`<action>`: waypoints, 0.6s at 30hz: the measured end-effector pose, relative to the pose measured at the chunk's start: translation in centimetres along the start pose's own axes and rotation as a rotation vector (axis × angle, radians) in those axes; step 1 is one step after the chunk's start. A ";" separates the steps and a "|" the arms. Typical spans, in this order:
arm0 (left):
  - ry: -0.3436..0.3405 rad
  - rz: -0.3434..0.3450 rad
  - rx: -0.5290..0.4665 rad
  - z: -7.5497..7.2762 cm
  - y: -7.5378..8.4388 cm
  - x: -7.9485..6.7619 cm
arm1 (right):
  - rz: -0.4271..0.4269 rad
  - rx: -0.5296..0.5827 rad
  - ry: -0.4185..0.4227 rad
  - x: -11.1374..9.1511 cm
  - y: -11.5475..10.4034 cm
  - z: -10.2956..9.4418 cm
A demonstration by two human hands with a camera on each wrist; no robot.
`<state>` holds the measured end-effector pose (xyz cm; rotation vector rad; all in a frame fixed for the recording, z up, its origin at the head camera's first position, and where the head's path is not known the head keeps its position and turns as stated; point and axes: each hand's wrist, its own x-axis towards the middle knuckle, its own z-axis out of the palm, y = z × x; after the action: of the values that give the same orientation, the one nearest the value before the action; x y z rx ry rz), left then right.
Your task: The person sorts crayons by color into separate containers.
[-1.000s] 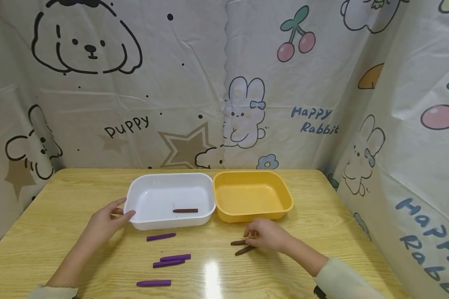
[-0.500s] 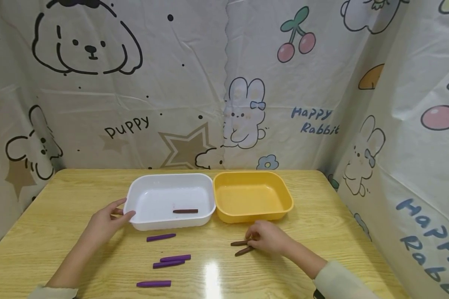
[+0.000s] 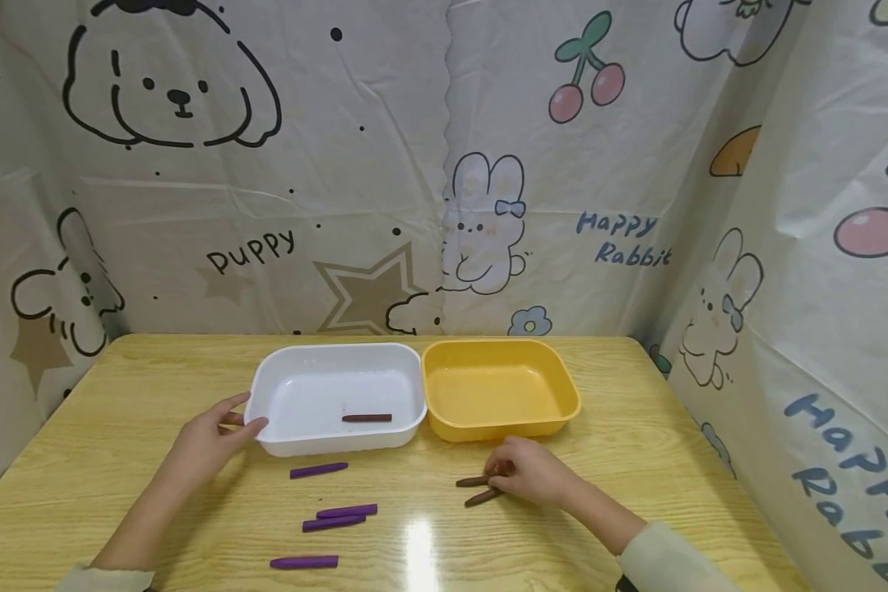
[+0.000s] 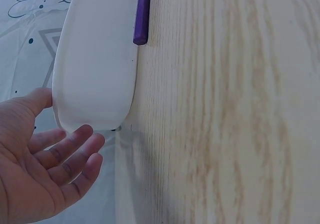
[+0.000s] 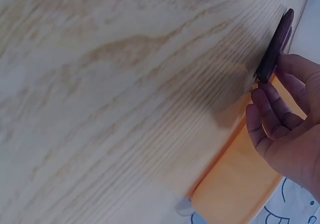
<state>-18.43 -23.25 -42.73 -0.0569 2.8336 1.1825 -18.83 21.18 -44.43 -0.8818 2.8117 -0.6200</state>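
My left hand lies open on the table, its thumb against the left rim of the white tray; the left wrist view shows relaxed fingers beside the white tray. One brown crayon lies in that tray. My right hand sits in front of the yellow tray, fingers curled over the near ends of two brown crayons. In the right wrist view thumb and fingertips pinch the end of a brown crayon lying on the wood.
Several purple crayons lie on the wooden table between my hands: one near the white tray, a pair below it, one nearest me. Printed cloth walls close the back and both sides.
My right hand has settled a little lower onto the ends of the brown crayons. The left hand and both trays have stayed put.
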 end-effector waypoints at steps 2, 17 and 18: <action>0.001 0.002 0.000 0.0 0.0 0.0 | 0.002 0.005 0.001 0.1 0.1 0.1; 0.016 0.023 -0.008 0.0 0.0 0.0 | -0.010 0.042 -0.054 0.4 0.0 0.2; 0.016 0.024 -0.007 0.0 0.0 0.0 | -0.012 0.039 -0.055 0.5 0.0 0.2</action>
<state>-18.45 -23.28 -42.74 -0.0331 2.8525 1.2016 -19.15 20.83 -44.64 -0.8954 2.7380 -0.6407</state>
